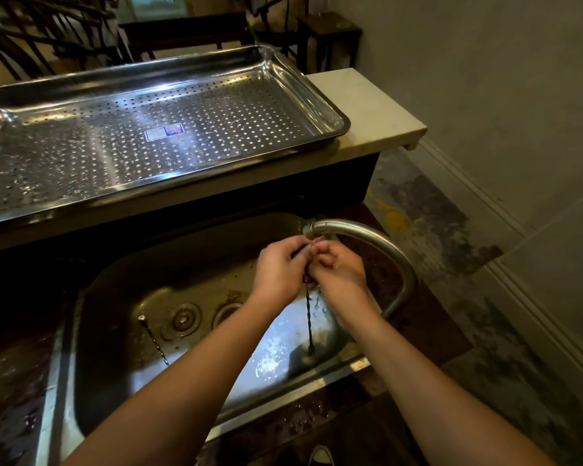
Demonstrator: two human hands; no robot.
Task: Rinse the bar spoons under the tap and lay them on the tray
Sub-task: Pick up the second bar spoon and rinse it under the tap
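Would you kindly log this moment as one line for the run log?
step: rinsing | left hand and right hand: grip bar spoon under tap | second spoon: lying in sink | tray: no spoons

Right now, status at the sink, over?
Left hand and right hand grip one bar spoon under tap. Second spoon lies in sink. Nothing blocks tray.

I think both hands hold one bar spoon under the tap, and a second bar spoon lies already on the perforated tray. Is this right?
Not quite. The second bar spoon lies in the sink, not on the perforated tray; the head view shows it. The rest holds: the left hand and the right hand hold the first bar spoon under the tap.
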